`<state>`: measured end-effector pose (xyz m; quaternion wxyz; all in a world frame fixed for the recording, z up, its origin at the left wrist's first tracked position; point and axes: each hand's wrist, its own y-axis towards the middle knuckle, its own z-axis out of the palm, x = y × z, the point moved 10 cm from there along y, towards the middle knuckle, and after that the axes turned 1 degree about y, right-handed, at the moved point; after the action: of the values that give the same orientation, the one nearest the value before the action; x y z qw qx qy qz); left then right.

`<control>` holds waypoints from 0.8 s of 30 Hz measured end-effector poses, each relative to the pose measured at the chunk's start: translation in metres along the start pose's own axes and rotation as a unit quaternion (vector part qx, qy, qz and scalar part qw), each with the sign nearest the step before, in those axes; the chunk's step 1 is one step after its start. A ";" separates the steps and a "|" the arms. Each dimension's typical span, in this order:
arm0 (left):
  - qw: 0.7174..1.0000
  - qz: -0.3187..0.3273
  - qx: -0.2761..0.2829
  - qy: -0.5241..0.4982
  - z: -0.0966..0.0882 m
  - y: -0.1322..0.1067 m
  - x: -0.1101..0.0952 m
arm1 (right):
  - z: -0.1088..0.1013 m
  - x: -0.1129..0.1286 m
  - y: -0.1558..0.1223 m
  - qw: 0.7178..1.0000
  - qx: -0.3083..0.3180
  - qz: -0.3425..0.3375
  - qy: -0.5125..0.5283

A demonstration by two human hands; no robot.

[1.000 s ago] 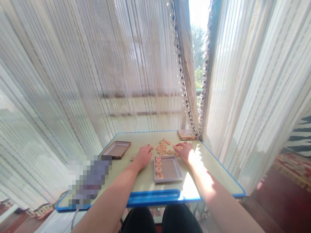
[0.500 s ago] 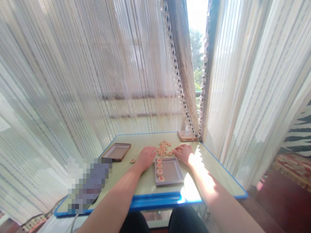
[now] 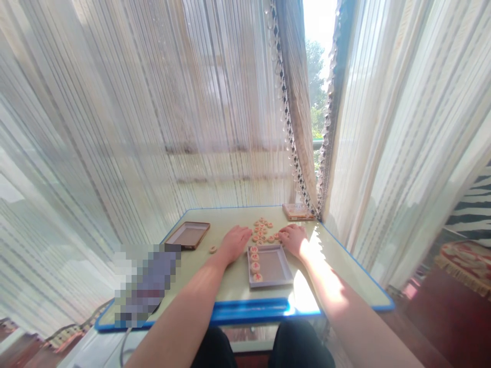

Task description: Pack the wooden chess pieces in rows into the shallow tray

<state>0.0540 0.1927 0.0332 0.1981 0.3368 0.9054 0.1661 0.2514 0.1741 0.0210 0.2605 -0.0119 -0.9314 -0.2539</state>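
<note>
My left hand (image 3: 237, 241) lies flat on the pale table (image 3: 230, 278), fingers stretched toward a cluster of round wooden chess pieces (image 3: 263, 231). On the right of that cluster my right hand (image 3: 294, 238) rests with its fingers curled onto the pieces; what they pinch is too small to tell. Between my wrists sits a grey shallow tray (image 3: 272, 267) with three pieces lined along its left side. One loose piece (image 3: 212, 249) lies left of my left hand.
A brown tray (image 3: 187, 235) sits at the table's back left, a small patterned box (image 3: 296, 211) at the back right. A blurred-out object (image 3: 143, 283) lies front left. The table has a blue rim (image 3: 249, 312). Sheer curtains (image 3: 153, 112) hang close behind and on both sides.
Both hands have drawn slightly inward toward the piece cluster and the tray's far edge. The camera view shifted a little; the tray still holds three pieces.
</note>
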 end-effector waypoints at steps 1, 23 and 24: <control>1.000 -0.007 0.009 -0.005 0.004 0.002 0.004 | 0.001 0.000 0.000 1.000 0.002 0.000 -0.001; 0.999 -0.022 -0.027 0.005 -0.015 0.002 0.009 | 0.005 0.026 -0.005 0.997 0.016 -0.066 0.022; 0.999 -0.027 -0.043 0.007 -0.018 0.001 0.008 | 0.004 0.028 -0.006 0.997 0.016 -0.070 0.026</control>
<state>0.0399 0.1958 0.0474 0.2104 0.3022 0.9077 0.2013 0.2240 0.1674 0.0291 0.2667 0.0640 -0.9266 -0.2572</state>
